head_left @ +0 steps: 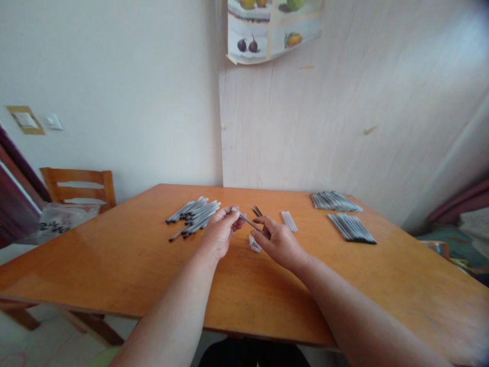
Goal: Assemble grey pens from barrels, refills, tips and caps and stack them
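A slim grey pen-like tube (249, 221) runs between my two hands over the middle of the table. My left hand (224, 227) is closed around its upper left end, thumb on top. At the lower right end, my right hand (275, 238) pinches it between thumb and fingers. Under my right fingers lies a small clear plastic piece (254, 243), partly hidden. Just behind my hands are a few thin dark sticks (257, 210). To the right is a short row of pale translucent tubes (289, 221). Left of my left hand lies a loose pile of grey tubes with black ends (196, 216).
Two flat bundles of grey tubes, a back one (336, 201) and a front one (352, 228), lie at the right of the wooden table (153, 275). A wooden chair (78, 191) with a plastic bag (57, 219) stands left. The wall (171, 102) rises behind.
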Motion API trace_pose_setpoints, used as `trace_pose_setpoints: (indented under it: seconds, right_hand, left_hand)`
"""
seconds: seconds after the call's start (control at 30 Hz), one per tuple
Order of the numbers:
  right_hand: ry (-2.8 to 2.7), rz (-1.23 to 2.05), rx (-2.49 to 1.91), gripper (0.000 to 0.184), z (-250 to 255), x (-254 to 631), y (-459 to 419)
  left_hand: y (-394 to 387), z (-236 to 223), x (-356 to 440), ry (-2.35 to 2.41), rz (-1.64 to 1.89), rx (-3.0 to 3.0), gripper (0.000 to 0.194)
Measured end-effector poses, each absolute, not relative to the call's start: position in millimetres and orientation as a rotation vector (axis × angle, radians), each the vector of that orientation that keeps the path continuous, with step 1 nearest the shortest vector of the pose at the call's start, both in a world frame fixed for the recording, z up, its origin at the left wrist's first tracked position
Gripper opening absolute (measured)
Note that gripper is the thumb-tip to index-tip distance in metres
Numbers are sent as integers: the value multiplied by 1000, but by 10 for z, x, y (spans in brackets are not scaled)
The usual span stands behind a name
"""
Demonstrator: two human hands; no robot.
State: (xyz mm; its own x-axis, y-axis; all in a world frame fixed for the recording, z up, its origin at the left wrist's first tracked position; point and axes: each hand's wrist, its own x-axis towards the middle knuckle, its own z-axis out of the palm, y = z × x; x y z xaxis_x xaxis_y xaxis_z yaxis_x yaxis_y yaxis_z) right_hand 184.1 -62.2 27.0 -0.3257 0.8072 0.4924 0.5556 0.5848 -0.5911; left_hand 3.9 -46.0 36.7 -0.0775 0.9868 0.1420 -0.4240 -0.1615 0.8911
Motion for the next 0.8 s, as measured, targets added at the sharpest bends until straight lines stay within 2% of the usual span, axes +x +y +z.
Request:
trace_pose_setpoints:
  seconds: [0.1,0.17,0.27,0.43,0.8]
  right_hand:
    - [-2044,432,-1116,48,259,1846,-599]
    - [-2039,424,-1141,48,253,1847,-580]
    - [-2018,372,-1178,41,260,1851,-567]
    - [-2046,215,-1155,19,331,1870,-610]
    - [-2097,113,-1326,20,398,1896,-613]
  left_hand:
    - [-424,358,1,838,1599,901,28]
    - [-408,356,-21,855,1633,873,27]
    - [-389,353,-45,878,1661,854,26]
    - [-338,319,-61,909,1677,863,28]
    - [-338,306,-31,931,1612,956,34]
